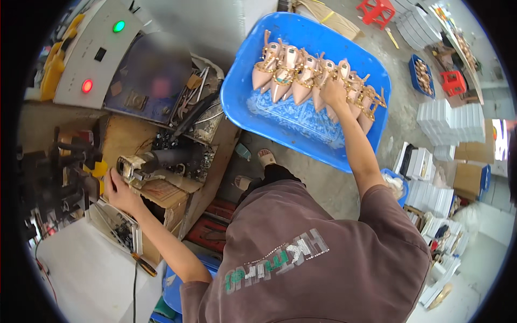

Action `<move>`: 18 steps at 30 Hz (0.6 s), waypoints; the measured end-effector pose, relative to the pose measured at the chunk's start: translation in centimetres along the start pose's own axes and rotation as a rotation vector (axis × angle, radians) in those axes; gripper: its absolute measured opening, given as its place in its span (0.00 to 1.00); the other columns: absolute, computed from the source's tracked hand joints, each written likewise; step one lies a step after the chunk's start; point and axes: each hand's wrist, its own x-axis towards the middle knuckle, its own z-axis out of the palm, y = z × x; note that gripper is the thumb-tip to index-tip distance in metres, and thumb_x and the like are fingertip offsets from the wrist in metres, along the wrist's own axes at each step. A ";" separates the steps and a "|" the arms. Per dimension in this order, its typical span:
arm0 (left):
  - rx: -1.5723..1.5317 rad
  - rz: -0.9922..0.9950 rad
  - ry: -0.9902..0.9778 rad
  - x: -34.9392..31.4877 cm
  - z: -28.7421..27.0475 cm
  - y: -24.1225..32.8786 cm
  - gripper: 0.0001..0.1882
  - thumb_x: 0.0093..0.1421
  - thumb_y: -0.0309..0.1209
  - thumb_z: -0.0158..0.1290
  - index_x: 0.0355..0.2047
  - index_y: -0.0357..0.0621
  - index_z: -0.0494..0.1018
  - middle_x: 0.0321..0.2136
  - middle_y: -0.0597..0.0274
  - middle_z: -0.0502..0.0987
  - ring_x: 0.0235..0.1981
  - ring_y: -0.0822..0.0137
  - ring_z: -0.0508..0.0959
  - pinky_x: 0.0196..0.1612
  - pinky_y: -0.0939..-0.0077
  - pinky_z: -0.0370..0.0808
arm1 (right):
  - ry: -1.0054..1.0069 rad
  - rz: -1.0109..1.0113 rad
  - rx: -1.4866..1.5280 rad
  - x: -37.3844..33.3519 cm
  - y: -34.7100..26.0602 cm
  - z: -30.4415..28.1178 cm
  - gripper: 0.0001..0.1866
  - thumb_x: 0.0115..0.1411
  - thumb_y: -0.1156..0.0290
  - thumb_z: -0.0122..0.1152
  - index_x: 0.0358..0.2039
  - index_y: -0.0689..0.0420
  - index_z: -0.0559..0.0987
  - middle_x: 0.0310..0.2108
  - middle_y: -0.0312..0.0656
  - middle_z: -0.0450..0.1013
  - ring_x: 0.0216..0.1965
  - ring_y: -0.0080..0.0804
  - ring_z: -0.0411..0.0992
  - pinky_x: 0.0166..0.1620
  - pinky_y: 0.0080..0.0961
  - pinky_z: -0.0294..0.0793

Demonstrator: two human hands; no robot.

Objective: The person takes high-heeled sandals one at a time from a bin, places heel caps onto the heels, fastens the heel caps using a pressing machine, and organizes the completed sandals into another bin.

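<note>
A row of beige pointed strap shoes with gold studs lies in a large blue plastic tub. My right hand reaches over the tub's near right side, its fingers closed on one shoe in the right half of the row. Its fingertips are partly hidden. Off to the left, my left hand is beside a dark machine with yellow parts, close to a metal machine head. The fingers there are apart, one stretched upward, and I see nothing held in them.
A control box with green and red lights stands at the upper left. A screwdriver lies by the white tabletop. Loose tools and metal bits crowd the wooden bench. White boxes and red stools stand at the right.
</note>
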 end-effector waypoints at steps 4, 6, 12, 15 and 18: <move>0.163 0.179 -0.116 0.1 -0.7 0.6 0.11 0.64 0.29 0.56 0.42 0.35 0.79 0.34 0.60 0.80 0.34 0.70 0.76 0.40 0.77 0.73 | 0.294 -0.274 -0.177 0.8 -1.0 0.7 0.17 0.60 0.72 0.52 0.48 0.65 0.74 0.38 0.60 0.75 0.40 0.56 0.75 0.54 0.46 0.70; 0.184 0.123 -0.253 -0.7 -3.5 1.6 0.10 0.63 0.28 0.56 0.43 0.36 0.80 0.35 0.58 0.80 0.33 0.66 0.76 0.40 0.75 0.73 | 0.367 -0.442 -0.031 -3.3 -8.8 -5.2 0.15 0.62 0.71 0.52 0.47 0.62 0.76 0.39 0.55 0.76 0.42 0.49 0.75 0.52 0.43 0.70; 0.053 0.048 -0.200 -0.6 -3.4 -0.2 0.15 0.63 0.34 0.57 0.45 0.36 0.79 0.34 0.57 0.78 0.32 0.67 0.76 0.36 0.78 0.71 | -0.308 -1.522 0.798 -19.8 -28.9 -25.3 0.14 0.55 0.72 0.57 0.42 0.60 0.79 0.36 0.43 0.76 0.35 0.42 0.74 0.38 0.34 0.74; -0.518 -0.489 0.057 -4.7 -5.2 0.8 0.13 0.66 0.33 0.53 0.43 0.36 0.80 0.21 0.72 0.71 0.19 0.81 0.64 0.22 0.86 0.59 | -0.421 -2.123 0.805 -24.1 -33.2 -29.2 0.12 0.55 0.72 0.58 0.40 0.58 0.79 0.35 0.43 0.76 0.33 0.40 0.74 0.36 0.32 0.73; -0.634 -0.652 0.034 -10.9 -9.7 0.9 0.13 0.66 0.33 0.54 0.40 0.35 0.80 0.21 0.72 0.71 0.21 0.82 0.64 0.23 0.86 0.59 | -0.651 -2.382 0.896 -26.7 -36.4 -29.7 0.10 0.56 0.72 0.59 0.38 0.57 0.79 0.34 0.43 0.75 0.31 0.37 0.73 0.35 0.31 0.72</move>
